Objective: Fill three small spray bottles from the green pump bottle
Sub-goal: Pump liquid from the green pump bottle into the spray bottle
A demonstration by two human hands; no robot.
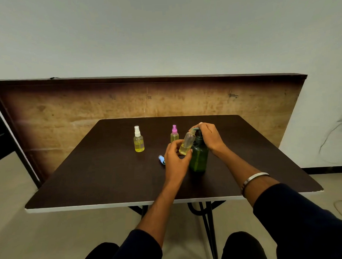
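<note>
Head view: left hand (176,154) fingers pinch the uncapped spray bottle (187,143), its long axis tilted, mouth up under the spout of the green pump bottle (198,156) just right of it on the tabletop (90,180). Right hand (209,136) fingers curl over the pump head. Blue cap (161,159) lies nearby. No readable labels.

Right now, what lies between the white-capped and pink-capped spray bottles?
Head view: only bare dark tabletop between the white-capped spray bottle and the pink-capped spray bottle.
</note>
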